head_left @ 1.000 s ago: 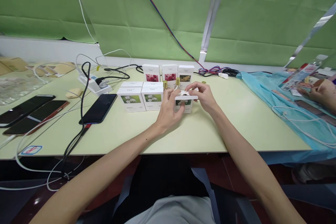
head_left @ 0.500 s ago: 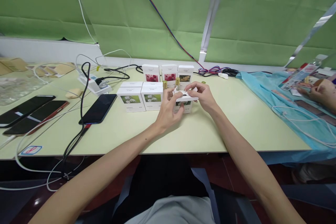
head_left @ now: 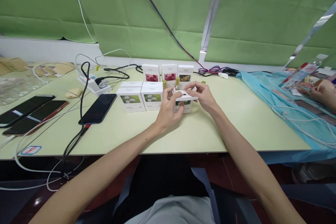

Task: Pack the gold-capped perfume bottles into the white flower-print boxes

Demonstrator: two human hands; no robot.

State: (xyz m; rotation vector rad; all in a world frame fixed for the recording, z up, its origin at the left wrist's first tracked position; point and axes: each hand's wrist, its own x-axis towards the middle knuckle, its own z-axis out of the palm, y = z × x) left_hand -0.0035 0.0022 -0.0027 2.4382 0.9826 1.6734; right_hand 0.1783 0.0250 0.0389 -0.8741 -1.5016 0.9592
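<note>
Head view: pale yellow-green tabletop (head_left: 244,122) below green fabric (head_left: 152,24) hung on the wall; both hands close on one white cardboard carton (head_left: 187,107).
Near the table's middle, the carton shows a dark-green picture on its front and a white top panel; the left hand (head_left: 168,110) grips its left side; the right hand (head_left: 203,98) pinches the top panel, fingers narrow; whether the base touches the table is hard to tell; two gold cylindrical caps (head_left: 177,81) show just behind.
</note>
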